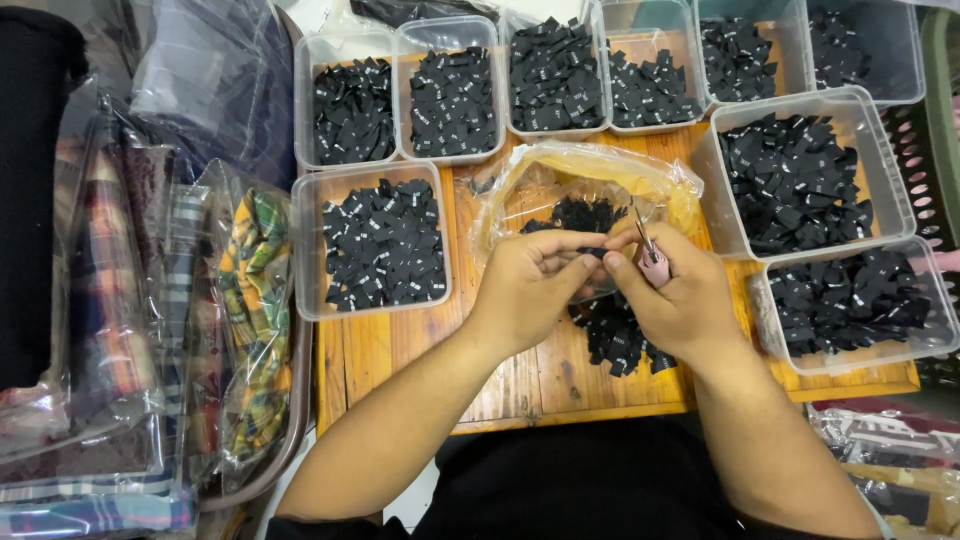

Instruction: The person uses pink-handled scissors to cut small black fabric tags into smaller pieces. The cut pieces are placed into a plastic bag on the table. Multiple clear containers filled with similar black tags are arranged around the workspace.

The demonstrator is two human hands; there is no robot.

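Below, a wooden board (pixel 520 375) crowded with clear tubs (pixel 303 250), left hand (pixel 525 290) and right hand (pixel 680 300) fingers pinched on a black label (pixel 597 253).

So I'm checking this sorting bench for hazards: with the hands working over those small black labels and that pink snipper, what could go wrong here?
1. The right hand holds a pink snipper with its blades pointing toward the left hand, whose fingertips are close; a slip might nick them.
2. The loose pile of black labels lies on the wooden board under the wrists; a forearm could sweep some off.
3. The clear plastic bag sits open and slack; labels may spill from it.
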